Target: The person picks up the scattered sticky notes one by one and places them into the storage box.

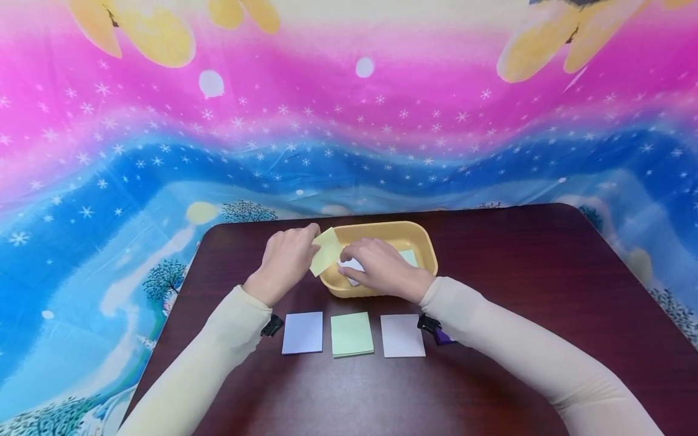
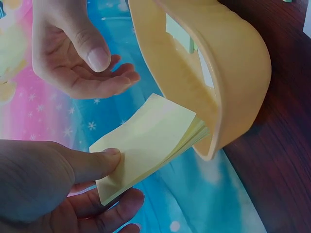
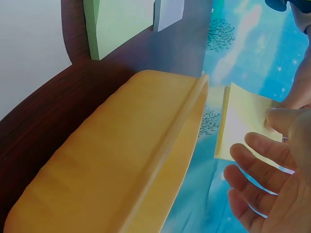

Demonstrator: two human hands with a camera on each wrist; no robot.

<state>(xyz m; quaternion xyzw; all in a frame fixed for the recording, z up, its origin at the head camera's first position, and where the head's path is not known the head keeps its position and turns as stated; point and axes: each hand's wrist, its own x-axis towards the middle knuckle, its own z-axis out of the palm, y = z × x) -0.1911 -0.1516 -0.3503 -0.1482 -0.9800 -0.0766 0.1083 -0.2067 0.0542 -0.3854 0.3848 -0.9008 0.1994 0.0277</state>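
My left hand (image 1: 288, 259) pinches a pad of pale yellow sticky notes (image 1: 326, 253) between thumb and fingers, tilted over the left end of a yellow plastic bin (image 1: 431, 257). In the left wrist view the pad's (image 2: 146, 131) layered sheets fan slightly at the far edge. My right hand (image 1: 378, 266) hovers over the bin with relaxed, slightly bent fingers and holds nothing; the right wrist view shows those fingers (image 3: 265, 174) close to the yellow pad. Inside the bin lie a white paper piece (image 1: 353, 272), partly covered by the right hand, and a light green pad (image 1: 409, 257).
In a row before the bin lie a blue-lavender pad (image 1: 302, 333), a green pad (image 1: 351, 334) and a white pad (image 1: 402, 336). A dark purple item (image 1: 444, 336) peeks out beneath the right sleeve. Behind the dark wooden table (image 1: 518, 260) hangs a colourful printed cloth (image 1: 349, 133).
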